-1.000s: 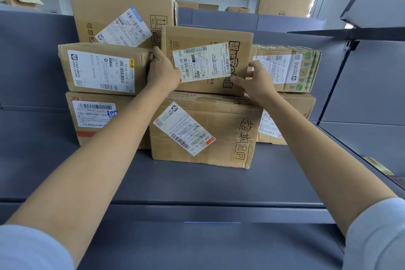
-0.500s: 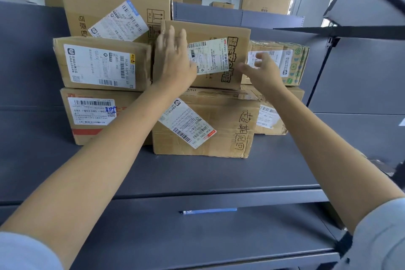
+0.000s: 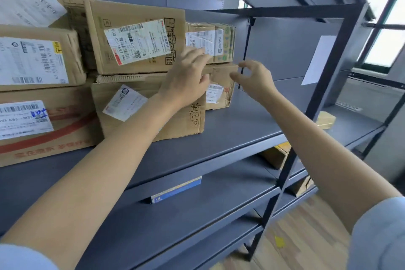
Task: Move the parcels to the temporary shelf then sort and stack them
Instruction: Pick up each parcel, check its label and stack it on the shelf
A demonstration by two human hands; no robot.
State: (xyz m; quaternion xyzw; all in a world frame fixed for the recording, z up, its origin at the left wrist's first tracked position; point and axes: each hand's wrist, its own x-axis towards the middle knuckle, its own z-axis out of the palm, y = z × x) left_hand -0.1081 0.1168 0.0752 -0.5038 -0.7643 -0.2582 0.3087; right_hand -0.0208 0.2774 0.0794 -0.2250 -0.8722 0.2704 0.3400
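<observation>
reaching for the small end parcel

my left hand [image 3: 186, 81] lies loose-fingered against the low brown cardboard parcel [image 3: 221, 85] at the right end of the grey metal shelf [image 3: 241, 125]; my right hand [image 3: 255, 79] hovers beside it, fingers apart, holding nothing. it looks light and stiff, so i'd grip both ends.

Brown cardboard parcels [image 3: 135, 37] with white barcode labels (one box [image 3: 43, 129] left of the left hand [image 3: 186, 81] carries a red stripe and blue handwriting) sit on a dark grey shelf [image 3: 230, 129] beneath pale blue sleeves [image 3: 379, 234].
</observation>
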